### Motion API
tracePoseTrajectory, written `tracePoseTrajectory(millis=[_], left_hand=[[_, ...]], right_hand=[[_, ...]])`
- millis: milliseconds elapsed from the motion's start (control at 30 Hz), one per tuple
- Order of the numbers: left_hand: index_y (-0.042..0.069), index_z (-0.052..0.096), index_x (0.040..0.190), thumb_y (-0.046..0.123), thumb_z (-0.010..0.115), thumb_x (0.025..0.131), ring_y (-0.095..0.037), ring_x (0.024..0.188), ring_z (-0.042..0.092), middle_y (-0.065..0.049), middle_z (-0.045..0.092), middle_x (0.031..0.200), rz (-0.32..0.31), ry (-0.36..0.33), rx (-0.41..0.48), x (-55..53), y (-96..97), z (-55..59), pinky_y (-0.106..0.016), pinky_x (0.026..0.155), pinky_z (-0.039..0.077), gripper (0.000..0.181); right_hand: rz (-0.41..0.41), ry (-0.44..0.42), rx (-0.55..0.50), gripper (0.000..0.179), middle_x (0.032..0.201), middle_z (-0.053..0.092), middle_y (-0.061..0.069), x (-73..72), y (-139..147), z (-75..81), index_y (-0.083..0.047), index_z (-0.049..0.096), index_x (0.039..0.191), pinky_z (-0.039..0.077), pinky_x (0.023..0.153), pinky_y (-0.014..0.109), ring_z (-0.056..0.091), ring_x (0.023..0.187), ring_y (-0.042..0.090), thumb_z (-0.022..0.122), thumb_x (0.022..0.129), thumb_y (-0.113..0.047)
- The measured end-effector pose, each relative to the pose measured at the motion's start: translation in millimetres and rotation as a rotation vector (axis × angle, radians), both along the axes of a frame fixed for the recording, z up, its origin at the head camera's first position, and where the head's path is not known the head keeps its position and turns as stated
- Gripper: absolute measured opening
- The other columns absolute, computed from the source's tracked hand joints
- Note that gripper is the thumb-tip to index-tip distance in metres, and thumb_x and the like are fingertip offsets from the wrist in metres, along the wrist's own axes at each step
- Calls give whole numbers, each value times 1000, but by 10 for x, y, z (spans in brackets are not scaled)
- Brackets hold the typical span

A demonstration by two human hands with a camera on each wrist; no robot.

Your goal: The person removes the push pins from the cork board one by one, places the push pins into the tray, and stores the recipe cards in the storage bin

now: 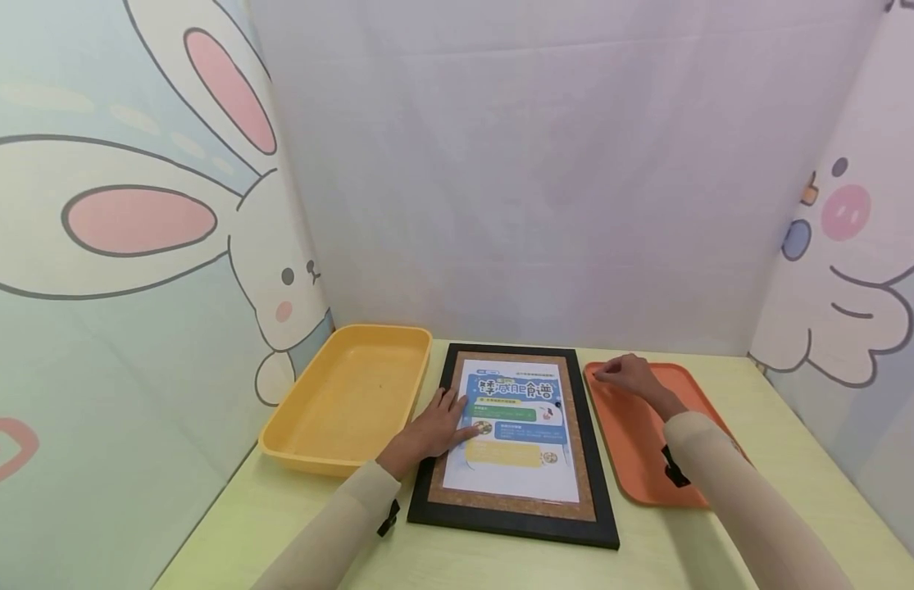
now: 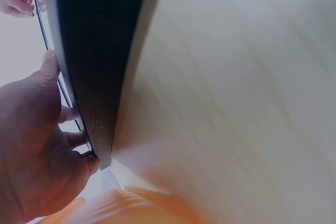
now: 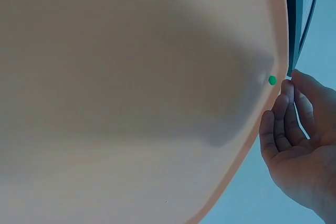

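A black-framed cork board (image 1: 512,515) lies flat on the table, with a printed sheet (image 1: 511,475) in Chinese on it. My left hand (image 1: 436,426) rests on the sheet's left side, fingers spread; in the left wrist view the left hand (image 2: 47,140) is beside the black frame (image 2: 94,72). A small dark dot sits at the sheet's right edge. Over the far left corner of the orange tray (image 1: 634,442) is my right hand (image 1: 634,377), thumb and fingertips close together. A green round piece (image 3: 272,80) shows in the tray near the right hand (image 3: 299,129); anything between the fingertips is unclear.
A deep yellow tray (image 1: 338,465) stands left of the board, near the left wall. A pale curtain (image 1: 538,205) hangs behind the table (image 1: 501,565). Side panels carry cartoon animals, a rabbit (image 1: 279,303) among them.
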State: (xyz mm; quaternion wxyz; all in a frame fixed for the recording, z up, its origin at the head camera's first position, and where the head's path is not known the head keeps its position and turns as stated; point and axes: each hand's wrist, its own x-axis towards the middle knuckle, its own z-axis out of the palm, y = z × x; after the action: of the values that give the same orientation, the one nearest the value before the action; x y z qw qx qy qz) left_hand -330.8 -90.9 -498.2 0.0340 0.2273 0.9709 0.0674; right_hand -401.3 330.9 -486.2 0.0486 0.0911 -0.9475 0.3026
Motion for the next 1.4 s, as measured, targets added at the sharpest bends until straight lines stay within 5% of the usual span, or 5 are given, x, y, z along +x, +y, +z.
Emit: tracePoseTrajectory(millis=[267,600,1400], left_hand=[[6,35,162,64,48,103,-42,155,23,-20,27,168,-11,20,1,-20,1,-12,-53,120,33,83],[6,34,162,64,47,103,-43,155,21,-20,25,168,-10,10,14,-14,-6,-6,-53,120,32,83],[8,33,163,65,46,103,-43,155,21,-20,25,169,-11,23,-6,-32,-5,-33,-53,120,32,84]], right_hand=[[23,-4,18,28,101,74,22,60,63,-2,8,76,107,56,75,46,68,88,33,73,99,-19],[22,-19,12,24,88,74,13,84,37,-45,6,77,100,49,66,34,60,74,21,76,97,-18],[-19,-3,-58,19,87,73,11,25,57,-179,5,77,101,49,64,29,58,74,22,77,95,-13]])
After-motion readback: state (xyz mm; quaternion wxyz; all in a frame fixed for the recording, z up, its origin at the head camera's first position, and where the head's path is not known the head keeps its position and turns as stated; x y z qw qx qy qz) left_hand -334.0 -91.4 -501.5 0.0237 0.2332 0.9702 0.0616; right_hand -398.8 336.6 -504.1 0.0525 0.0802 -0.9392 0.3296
